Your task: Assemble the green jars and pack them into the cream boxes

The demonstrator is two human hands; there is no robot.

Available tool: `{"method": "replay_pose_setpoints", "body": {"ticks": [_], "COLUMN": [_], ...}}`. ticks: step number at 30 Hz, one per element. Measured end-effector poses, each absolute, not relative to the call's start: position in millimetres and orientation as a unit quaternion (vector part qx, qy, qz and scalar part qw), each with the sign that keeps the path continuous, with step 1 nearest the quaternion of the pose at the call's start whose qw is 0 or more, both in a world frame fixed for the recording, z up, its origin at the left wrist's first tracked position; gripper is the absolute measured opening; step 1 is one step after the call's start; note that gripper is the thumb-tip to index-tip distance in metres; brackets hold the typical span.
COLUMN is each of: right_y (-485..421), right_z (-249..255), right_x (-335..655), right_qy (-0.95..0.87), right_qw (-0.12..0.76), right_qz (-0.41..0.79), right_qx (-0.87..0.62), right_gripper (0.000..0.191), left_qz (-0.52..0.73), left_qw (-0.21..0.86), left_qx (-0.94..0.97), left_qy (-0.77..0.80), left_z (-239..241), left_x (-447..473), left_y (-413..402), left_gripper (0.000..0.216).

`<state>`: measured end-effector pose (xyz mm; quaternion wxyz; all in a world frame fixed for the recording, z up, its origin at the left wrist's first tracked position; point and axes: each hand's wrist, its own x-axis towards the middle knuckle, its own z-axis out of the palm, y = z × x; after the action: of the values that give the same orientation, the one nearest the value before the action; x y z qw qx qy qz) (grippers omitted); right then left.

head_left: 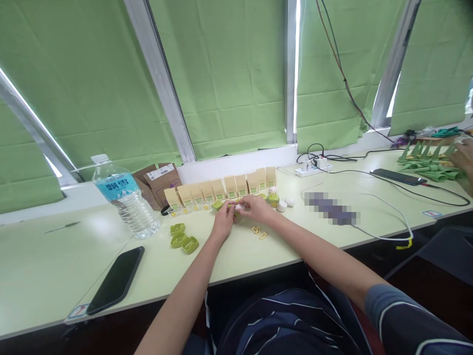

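My left hand and my right hand meet above the table, fingers pinched together on a small white rounded piece. Fingers cover much of it. Just behind my left hand is a green piece. A green rounded piece stands right of my right hand, beside white round pieces and a pinkish one. Below my right hand lie yellow ring-like clips. Left of my left hand sit three hollow green shells.
Small kraft packages stand in a row behind. At left are a water bottle, a cardboard box, a pen and a black phone. Rightward lie a power strip, cables and another phone. Another person's hand is at far right.
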<state>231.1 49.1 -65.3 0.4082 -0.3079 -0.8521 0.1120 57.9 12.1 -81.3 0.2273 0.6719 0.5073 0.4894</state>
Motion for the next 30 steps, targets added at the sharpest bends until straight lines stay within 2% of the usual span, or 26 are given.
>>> {"method": "replay_pose_setpoints", "body": {"ticks": [5, 11, 15, 20, 30], "right_y": [48.9, 45.1, 44.8, 47.3, 46.1], "right_z": [-63.7, -59.3, -58.4, -59.8, -59.0], "right_x": [233.4, 236.7, 236.1, 236.3, 239.6], "right_qy": [-0.833, -0.815, -0.799, -0.796, -0.812], "right_qw": [0.415, 0.430, 0.438, 0.439, 0.433], "right_qz": [0.154, 0.192, 0.225, 0.267, 0.236], "right_qx": [-0.332, -0.337, -0.344, -0.319, -0.312], "right_gripper": [0.021, 0.027, 0.027, 0.029, 0.027], "left_qz": [0.479, 0.476, 0.490, 0.497, 0.502], "left_qw": [0.220, 0.161, 0.128, 0.035, 0.096], "left_qx": [0.683, 0.705, 0.697, 0.708, 0.719], "left_qy": [0.505, 0.501, 0.508, 0.501, 0.471], "left_z": [-75.9, -72.6, -71.2, -67.9, -73.8], "left_x": [60.8, 67.2, 66.4, 65.1, 57.4], "left_y": [4.4, 2.1, 4.2, 0.9, 7.5], "left_gripper": [0.034, 0.055, 0.041, 0.038, 0.042]}}
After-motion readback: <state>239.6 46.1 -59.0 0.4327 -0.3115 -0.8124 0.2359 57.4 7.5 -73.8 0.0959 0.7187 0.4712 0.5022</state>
